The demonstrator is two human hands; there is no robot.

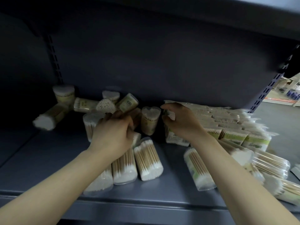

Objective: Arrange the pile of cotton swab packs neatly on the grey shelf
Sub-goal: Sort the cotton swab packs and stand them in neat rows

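Left hand (pixel 112 135): fingers curled down over a clear plastic tub of wooden-stemmed swabs (pixel 129 116) in the middle of the loose pile; the frame is blurred here, so the exact grip cannot be told. Right hand (pixel 181 120): fingers and thumb pinch the crinkled end of a flat film-wrapped pack (pixel 169 113) at the left edge of the stacked flat packs (pixel 227 125).

An upright heart-shaped tub (pixel 150 120) stands between the two hands. Two tubs (pixel 146 159) lie on their sides just in front of the left wrist, white cotton tips facing forward. Another lying tub (pixel 197 169) rests below the right forearm, with more clear tubs heaped at the right edge (pixel 272 166).

Further tubs, upright and toppled, are scattered at the rear left (pixel 64 95). All rest on the smooth grey shelf (pixel 40 159), which has a slotted metal upright (pixel 54 59) at the back.
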